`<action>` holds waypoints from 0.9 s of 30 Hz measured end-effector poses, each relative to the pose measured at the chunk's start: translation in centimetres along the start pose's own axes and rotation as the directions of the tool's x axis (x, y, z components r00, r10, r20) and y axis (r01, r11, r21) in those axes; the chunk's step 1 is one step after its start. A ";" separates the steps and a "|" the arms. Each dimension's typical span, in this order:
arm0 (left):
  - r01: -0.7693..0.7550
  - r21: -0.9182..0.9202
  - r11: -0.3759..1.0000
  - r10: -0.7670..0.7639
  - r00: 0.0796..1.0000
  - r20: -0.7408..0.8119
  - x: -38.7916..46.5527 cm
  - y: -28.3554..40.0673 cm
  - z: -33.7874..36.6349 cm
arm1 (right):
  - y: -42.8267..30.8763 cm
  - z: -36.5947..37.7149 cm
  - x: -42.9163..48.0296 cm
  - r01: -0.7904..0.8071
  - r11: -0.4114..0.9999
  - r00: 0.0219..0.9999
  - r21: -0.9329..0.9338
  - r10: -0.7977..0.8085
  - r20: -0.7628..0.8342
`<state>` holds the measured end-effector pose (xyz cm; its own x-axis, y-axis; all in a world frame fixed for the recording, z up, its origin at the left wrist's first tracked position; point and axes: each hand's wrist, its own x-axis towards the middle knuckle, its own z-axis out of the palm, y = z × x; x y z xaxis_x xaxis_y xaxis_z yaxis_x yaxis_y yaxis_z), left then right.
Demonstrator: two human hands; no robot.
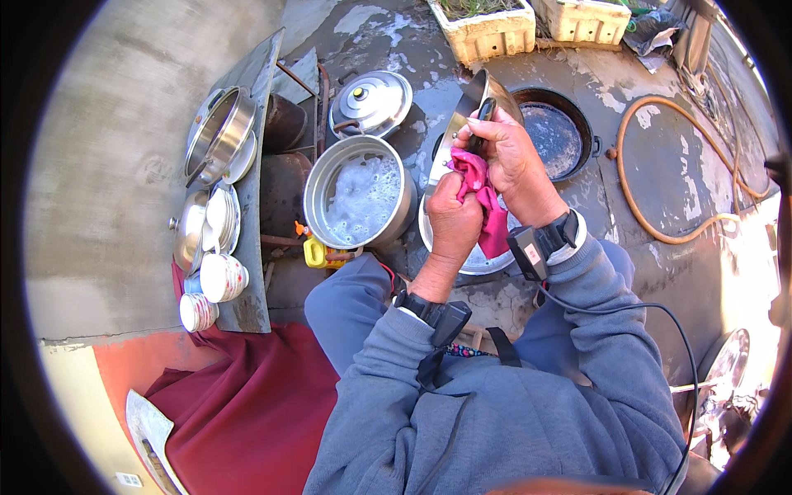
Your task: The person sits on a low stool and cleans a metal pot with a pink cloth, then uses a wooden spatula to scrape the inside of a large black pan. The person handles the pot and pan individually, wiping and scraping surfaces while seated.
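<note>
A steel pan or pot (463,114) stands tilted on its side, its black handle (484,117) towards me. My right hand (508,154) grips that handle, with the upper end of a pink cloth (492,216) beside its fingers. Closed on the cloth, my left hand (455,207) is just below and to the left, near the pan's outer edge. Under both hands lies a wide white basin (473,266), partly hidden by them. An aluminium pot (405,207) of sudsy water is to the left, and a dark round pan (554,139) holding liquid is behind on the right.
A domed steel lid (377,102) rests beyond the aluminium pot. Stacked bowls (223,277), plates and steel pots (238,127) crowd a board (253,247) at left. A yellow bottle (315,253) is near my left knee. An orange hose (628,179) curls at right; foam planters (489,34) stand behind.
</note>
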<state>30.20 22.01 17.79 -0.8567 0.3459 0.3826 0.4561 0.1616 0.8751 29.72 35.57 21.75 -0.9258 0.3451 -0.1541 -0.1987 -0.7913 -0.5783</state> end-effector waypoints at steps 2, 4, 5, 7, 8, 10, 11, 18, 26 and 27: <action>0.068 0.023 0.997 -0.069 0.996 0.061 0.1 0.2 -0.6 | 0.1 0.0 0.0 -0.007 0.999 1.000 -0.038 0.007 -0.005; 0.065 0.017 0.998 -0.066 0.997 0.042 0.3 0.5 -1.2 | 0.1 0.1 0.0 -0.020 0.998 1.000 -0.064 0.019 -0.016; 0.073 0.010 0.997 -0.074 0.997 0.037 0.4 0.6 -1.4 | 0.2 0.3 0.1 -0.014 0.999 1.000 -0.036 0.015 0.016; 0.036 -0.048 0.998 -0.037 0.999 -0.026 0.9 0.9 -1.8 | 0.3 0.5 0.2 -0.022 0.999 0.999 0.027 0.022 0.025; 0.025 -0.036 0.999 -0.026 0.999 -0.027 1.2 1.1 -2.0 | 0.1 0.6 0.2 -0.017 0.999 0.999 0.027 0.016 0.047; -0.004 -0.025 1.000 0.002 0.999 -0.049 1.8 1.6 -2.3 | -0.1 0.5 0.1 0.005 0.999 0.999 0.036 -0.007 0.044; -0.009 -0.011 1.000 0.008 0.998 -0.059 2.0 1.9 -2.6 | -0.3 0.5 0.1 0.024 0.998 0.998 0.057 -0.027 0.051; -0.060 -0.050 0.997 0.056 0.995 -0.086 3.9 7.0 -6.1 | -0.8 0.2 0.1 -0.067 0.997 0.995 0.037 0.064 0.083; -0.415 0.319 0.852 0.388 0.910 0.147 10.2 8.5 -4.6 | 1.1 2.5 -0.7 0.093 0.981 0.987 0.171 -0.114 0.113; -0.476 0.292 0.830 0.466 0.878 0.108 10.2 7.8 -4.2 | 0.9 2.4 -0.6 0.111 0.983 0.985 0.144 -0.127 0.112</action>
<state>24.03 22.93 29.75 -0.5139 0.4788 0.7118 0.8564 0.2393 0.4574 29.30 33.40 23.25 -0.9232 0.3842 0.0119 -0.3442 -0.8124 -0.4708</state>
